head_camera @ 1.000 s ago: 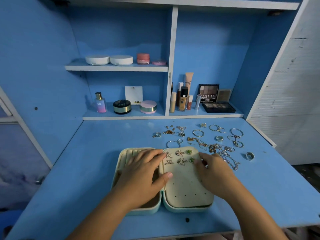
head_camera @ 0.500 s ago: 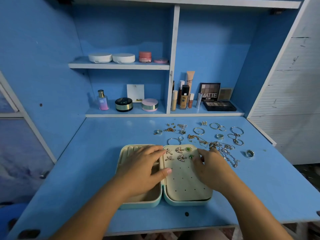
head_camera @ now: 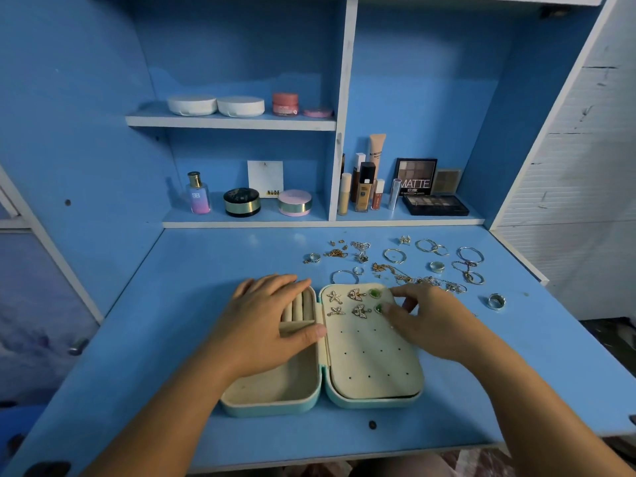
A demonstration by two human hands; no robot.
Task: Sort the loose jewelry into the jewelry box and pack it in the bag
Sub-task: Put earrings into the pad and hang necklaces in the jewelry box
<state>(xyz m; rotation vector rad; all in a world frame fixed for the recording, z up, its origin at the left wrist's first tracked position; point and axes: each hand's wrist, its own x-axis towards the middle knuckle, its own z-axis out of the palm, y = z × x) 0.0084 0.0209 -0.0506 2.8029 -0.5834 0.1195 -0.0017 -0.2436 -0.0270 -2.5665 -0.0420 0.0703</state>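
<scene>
1. Risk, L side: the left hand (head_camera: 272,325) lay across the ring rolls (head_camera: 297,309) in the L half of the open jewelry box (head_camera: 275,397). More weight there could prob. tip or slide the box on the desk (head_camera: 172,339).
2. Risk, middle: the earring panel (head_camera: 375,359) carried starfish earrings (head_camera: 334,297), butterfly earrings (head_camera: 356,295) and green studs (head_camera: 375,292) in its far rows. A brush from either hand could pop a post out of its hole.
3. Risk, R side: the loose jewelry (head_camera: 395,270) lay just beyond the panel, w/ chains bunched together. Lifting one piece might drag others along. A silver ring (head_camera: 495,301) sat apart to the R and could roll if nudged.
4. L hand: spread flat and relaxed, fingers straight over the rolls, thumb on the hinge strip, pressing but gripping nothing.
5. The right hand (head_camera: 433,321): fingers bent at the panel's far R corner, thumb tip touching or just beside the near green stud. Couldn't tell whether it pinched anything.
6. Task things: the box lay open mid-desk and most jewelry was unsorted behind it. No bag in view.
</scene>
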